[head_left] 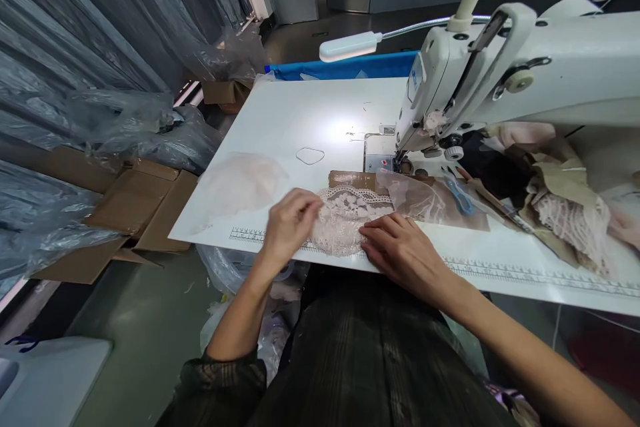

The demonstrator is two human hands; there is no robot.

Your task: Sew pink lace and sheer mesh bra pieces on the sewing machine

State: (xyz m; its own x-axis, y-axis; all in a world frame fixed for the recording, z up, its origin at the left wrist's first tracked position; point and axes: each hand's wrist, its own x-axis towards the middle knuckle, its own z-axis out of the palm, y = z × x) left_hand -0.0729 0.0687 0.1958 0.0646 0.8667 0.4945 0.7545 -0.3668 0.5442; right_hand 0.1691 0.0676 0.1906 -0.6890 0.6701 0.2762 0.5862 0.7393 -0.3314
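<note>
Both hands are down on the pale pink scalloped lace piece (345, 223), which lies flat at the near edge of the white sewing table (300, 120), in front of and a little left of the white industrial sewing machine (500, 73). The left hand (290, 225) sits on the lace's left end, fingers curled in and pinching at its edge, though I cannot tell how firm that hold is. The right hand (400, 247) lies on the lace's right side, fingers stretched out flat and close together, pressing the fabric to the tabletop, gripping nothing.

This looks like the lining-up step: the lace is being smoothed and squared along the printed ruler strip (525, 272) on the table edge, well short of the needle. Between the lace and the machine lie a brown cardboard piece (353, 180) and a sheer beige mesh panel (425, 200), the panel touching the lace's far right corner.

The next move, as I judge it, calls for keeping the lace flat and unwrinkled while sliding it away toward the machine's presser foot, both hands travelling together so the scalloped edge does not skew.

Left of the lace rests a translucent pink mesh cup (240, 183); right of the machine's base sits a heap of pink and tan fabric scraps (565, 207).
</note>
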